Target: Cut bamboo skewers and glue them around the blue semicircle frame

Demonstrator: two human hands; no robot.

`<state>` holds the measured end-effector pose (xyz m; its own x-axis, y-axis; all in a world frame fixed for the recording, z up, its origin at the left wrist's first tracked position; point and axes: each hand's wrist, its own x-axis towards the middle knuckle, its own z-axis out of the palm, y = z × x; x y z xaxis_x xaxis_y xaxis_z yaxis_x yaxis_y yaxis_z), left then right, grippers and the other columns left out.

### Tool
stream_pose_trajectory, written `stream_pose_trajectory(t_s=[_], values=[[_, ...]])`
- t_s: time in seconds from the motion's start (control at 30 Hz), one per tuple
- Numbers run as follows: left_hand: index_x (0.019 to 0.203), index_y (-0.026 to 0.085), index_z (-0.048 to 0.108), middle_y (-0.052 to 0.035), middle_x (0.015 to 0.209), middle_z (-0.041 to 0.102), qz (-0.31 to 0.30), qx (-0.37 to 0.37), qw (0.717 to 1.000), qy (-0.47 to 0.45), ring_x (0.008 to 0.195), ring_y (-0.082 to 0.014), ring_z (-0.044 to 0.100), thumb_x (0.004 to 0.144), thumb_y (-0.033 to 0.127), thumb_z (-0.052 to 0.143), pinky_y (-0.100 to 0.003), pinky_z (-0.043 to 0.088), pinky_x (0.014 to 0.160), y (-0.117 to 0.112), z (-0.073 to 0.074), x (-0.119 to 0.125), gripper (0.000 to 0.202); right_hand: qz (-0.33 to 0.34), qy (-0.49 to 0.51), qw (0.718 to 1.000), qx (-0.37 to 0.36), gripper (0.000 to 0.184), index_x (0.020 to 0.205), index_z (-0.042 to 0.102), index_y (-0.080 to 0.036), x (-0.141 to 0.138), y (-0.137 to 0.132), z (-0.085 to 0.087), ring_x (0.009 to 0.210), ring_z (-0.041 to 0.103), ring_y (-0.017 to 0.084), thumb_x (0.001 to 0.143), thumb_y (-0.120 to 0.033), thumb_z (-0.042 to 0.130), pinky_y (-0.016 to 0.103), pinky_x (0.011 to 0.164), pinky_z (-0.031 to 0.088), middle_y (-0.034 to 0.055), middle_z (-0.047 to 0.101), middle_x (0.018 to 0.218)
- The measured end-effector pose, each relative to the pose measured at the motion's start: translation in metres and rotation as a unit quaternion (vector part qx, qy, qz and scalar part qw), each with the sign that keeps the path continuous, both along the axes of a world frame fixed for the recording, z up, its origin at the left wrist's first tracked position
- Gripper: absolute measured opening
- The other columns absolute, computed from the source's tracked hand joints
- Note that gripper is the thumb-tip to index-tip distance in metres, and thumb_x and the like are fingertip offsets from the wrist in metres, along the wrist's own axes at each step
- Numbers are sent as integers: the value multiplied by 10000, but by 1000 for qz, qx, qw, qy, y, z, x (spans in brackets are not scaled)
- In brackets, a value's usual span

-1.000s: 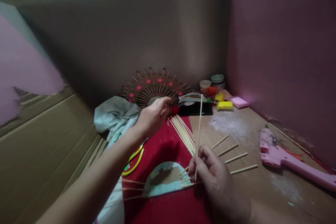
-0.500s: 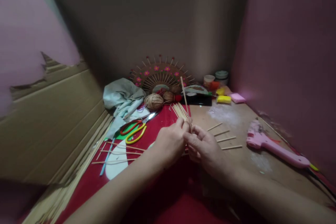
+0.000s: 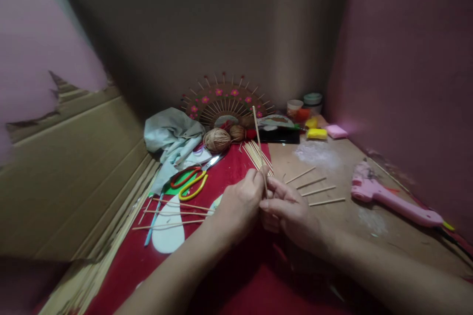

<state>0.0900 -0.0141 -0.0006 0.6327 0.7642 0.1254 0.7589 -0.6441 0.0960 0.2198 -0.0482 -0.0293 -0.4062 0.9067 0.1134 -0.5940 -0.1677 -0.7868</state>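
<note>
Both my hands meet over the red cloth (image 3: 236, 285) in the middle. My left hand (image 3: 238, 204) and my right hand (image 3: 288, 211) each pinch the lower part of one thin wooden stick (image 3: 257, 140), which stands nearly upright and leans slightly left at the top. Just behind my hands lies a bundle of similar sticks (image 3: 258, 155). Several short cut sticks (image 3: 314, 189) lie on the brown surface to the right of my right hand.
Scissors with yellow and red handles (image 3: 188, 182), two twine balls (image 3: 217, 140), a grey cloth (image 3: 172, 133) and a flowered fan of sticks (image 3: 225, 103) sit behind. A pink glue gun (image 3: 391, 199) lies right. Clay blocks and cups (image 3: 314, 123) stand in the corner. Cardboard (image 3: 74, 167) rises on the left.
My left hand came back from the twine balls near the fan and joined my right hand on the stick. The view shifted left and back, and the hands barely moved in the last half second.
</note>
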Motion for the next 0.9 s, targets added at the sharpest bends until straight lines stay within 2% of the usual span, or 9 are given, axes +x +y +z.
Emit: stream_pose_trajectory(t_s=[0.1,0.23,0.5,0.73,0.8,0.9], values=[[1370,189,283,-101,1037,558,0,-3,1000,-1,747,-205,618,894,325,453,-287,455,562,-1,-3,0,524,-19,-14,1000,-7,163,868,461,-201,-2,-2,1,390,262,43,771,-205,593,186,398,214,-116,358,479],[1390,209,286,-103,1035,563,14,-3,1000,-15,708,-206,621,912,336,408,-292,445,543,0,-8,1,510,-26,-15,999,-34,234,876,437,-217,-3,-5,5,375,223,30,788,-293,640,168,372,169,-132,317,487],[1400,172,251,-112,1029,565,-2,-18,1000,-16,786,-223,627,928,277,347,-307,483,597,0,-9,1,493,-32,-24,999,-24,116,841,455,-213,-3,-4,3,376,225,43,785,-217,557,186,375,182,-124,321,467],[1357,162,300,-116,1006,559,-5,-2,1000,-16,769,-213,621,930,261,328,-312,491,611,0,-12,-1,439,-31,-28,999,-26,141,793,431,-216,-2,-4,1,380,221,42,719,-120,504,187,378,172,-125,321,472],[1357,161,302,-129,1048,558,-4,-5,1000,-28,802,-220,628,929,260,333,-315,497,637,0,-13,0,440,-36,-34,998,-24,138,774,425,-211,-2,-4,4,389,244,41,711,-123,510,183,385,191,-119,344,474],[1354,176,313,-133,1087,561,7,-21,999,-32,809,-223,634,915,337,397,-295,492,617,-1,-11,2,475,-48,-51,997,-26,135,810,443,-204,-2,-5,8,394,252,37,754,-211,566,174,380,187,-116,361,477]])
